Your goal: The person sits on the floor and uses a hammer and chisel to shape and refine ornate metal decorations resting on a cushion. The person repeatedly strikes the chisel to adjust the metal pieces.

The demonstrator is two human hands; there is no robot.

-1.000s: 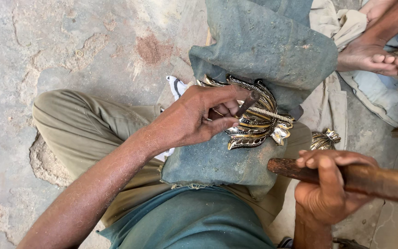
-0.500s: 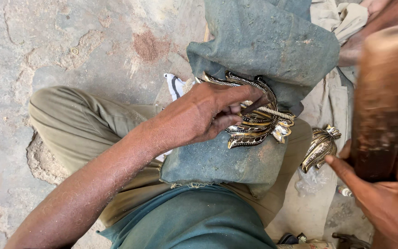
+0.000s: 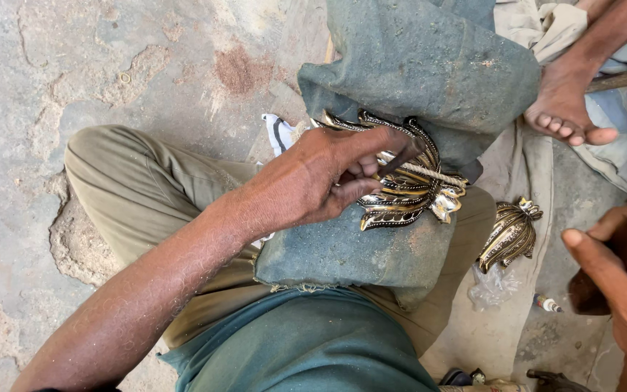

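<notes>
Fingers (image 3: pixel 371 168) of the left hand (image 3: pixel 321 181) are curled down tight around a thin metal punch (image 3: pixel 399 157), pinching it so the tip rests on the shiny gold-and-dark leaf-shaped ornament (image 3: pixel 400 190), with the rest of the hand pressing that piece flat. The ornament sits on a grey-green stuffed cushion (image 3: pixel 415 80) that's draped over the person's lap, khaki trouser leg (image 3: pixel 139 189) underneath and a teal shirt (image 3: pixel 306 348) at the bottom of the view. So to me this looks like the striking stage: punch placed, piece pinned. The right hand (image 3: pixel 622 290) is off at the right edge, raised, wrapped around something dark and wooden, looks like a mallet (image 3: pixel 618 254), but it's blurry and half cut off, so I can't say how firm the grip is. My guess is the next hit needs the punch kept steady and the blow landing square on its top, well clear of those knuckles, or the tip skids across the pattern. Further out, a second similar ornament (image 3: pixel 509 234) lies on the cloth beside the knee, a scrap of clear plastic (image 3: pixel 491 287) just below it. Someone else's bare foot (image 3: pixel 564 101) rests at the top right near the cushion, and everything's on rough, cracked concrete floor (image 3: pixel 74 72).
</notes>
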